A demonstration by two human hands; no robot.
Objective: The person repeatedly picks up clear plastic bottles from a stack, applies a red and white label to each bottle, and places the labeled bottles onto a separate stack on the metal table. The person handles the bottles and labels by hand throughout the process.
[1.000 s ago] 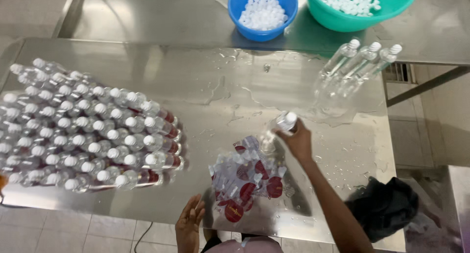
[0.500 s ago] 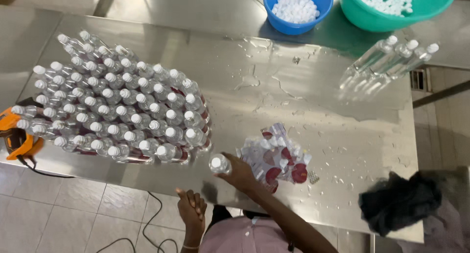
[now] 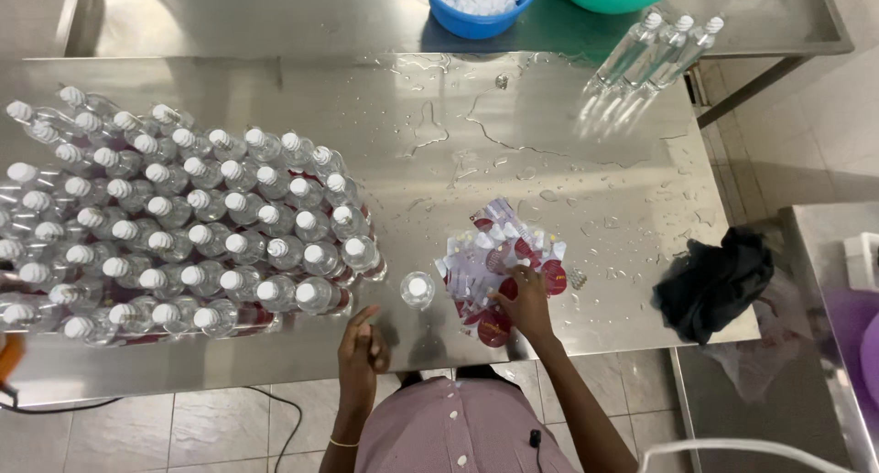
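Nearby, capped bottles, dark cloth.

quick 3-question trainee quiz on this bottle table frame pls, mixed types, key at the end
1. True or false: the right hand rests on the pile of red and white labels.
2. Which thing stands alone between the block of capped bottles and the labels? A) a blue bowl B) a single capped bottle C) a dark cloth
3. Fill in: the blue bowl at the far edge holds white ____.

Key
1. True
2. B. The left hand is at the near table edge just below that bottle, holding nothing.
3. caps
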